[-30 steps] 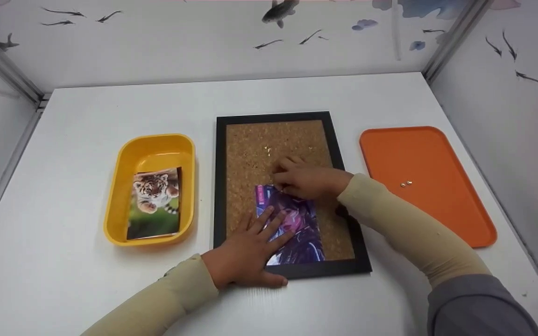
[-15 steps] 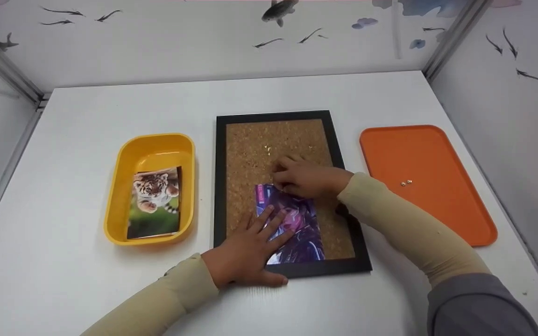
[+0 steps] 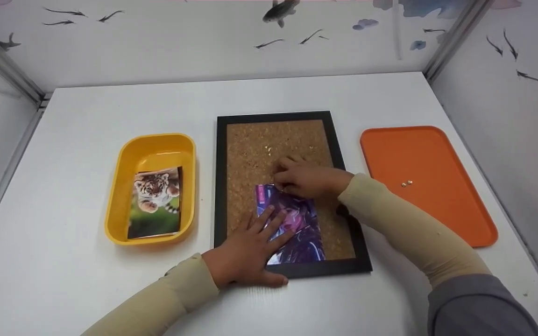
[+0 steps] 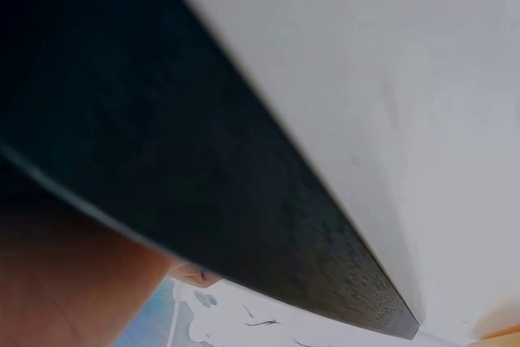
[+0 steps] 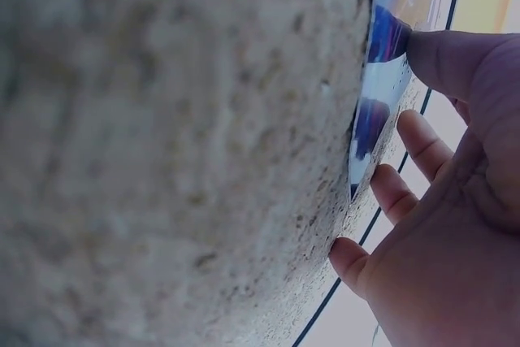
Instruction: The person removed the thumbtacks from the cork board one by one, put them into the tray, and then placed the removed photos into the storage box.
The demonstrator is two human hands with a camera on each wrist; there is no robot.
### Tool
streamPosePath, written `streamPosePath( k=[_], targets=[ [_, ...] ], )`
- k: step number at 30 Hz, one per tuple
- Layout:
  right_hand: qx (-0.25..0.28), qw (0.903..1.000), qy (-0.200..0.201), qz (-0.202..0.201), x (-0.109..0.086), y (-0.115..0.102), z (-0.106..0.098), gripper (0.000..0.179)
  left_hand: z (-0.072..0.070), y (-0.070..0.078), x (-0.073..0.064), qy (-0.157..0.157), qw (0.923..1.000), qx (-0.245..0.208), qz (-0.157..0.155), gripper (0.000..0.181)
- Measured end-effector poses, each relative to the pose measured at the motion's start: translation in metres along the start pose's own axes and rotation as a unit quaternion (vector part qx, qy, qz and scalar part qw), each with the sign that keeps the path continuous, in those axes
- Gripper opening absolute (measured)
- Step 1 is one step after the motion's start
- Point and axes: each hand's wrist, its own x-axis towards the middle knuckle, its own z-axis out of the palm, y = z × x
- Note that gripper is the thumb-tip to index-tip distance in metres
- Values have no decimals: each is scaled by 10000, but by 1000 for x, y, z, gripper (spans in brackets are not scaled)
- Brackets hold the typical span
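A glossy purple picture (image 3: 304,245) lies on the lower part of a black-framed cork board (image 3: 250,140). My left hand (image 3: 249,254) rests flat across the picture's lower left, fingers spread, its thumb over the frame's front edge. At the picture's top edge is my right hand (image 3: 308,179), bent over the cork. In the right wrist view its thumb (image 5: 443,58) presses on the picture, while the other fingertips touch the board. Whether something small sits under that thumb is hidden. The left wrist view has mostly the board's dark frame (image 4: 203,160).
A yellow tub (image 3: 123,186) on the left holds a tiger picture (image 3: 157,200). On the right, an orange tray (image 3: 428,154) carries two small shiny pieces (image 3: 406,184). Tiny gold glints (image 3: 268,150) dot the cork above my right hand. Printed walls enclose the white table (image 3: 133,109).
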Motion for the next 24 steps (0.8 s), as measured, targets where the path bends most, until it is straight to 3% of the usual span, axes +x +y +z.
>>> streamPosePath(
  k=[24],
  targets=[
    [53, 9998, 147, -139, -1, 0, 0, 9, -2, 1, 0, -62, 10000, 27, -45, 101]
  ],
)
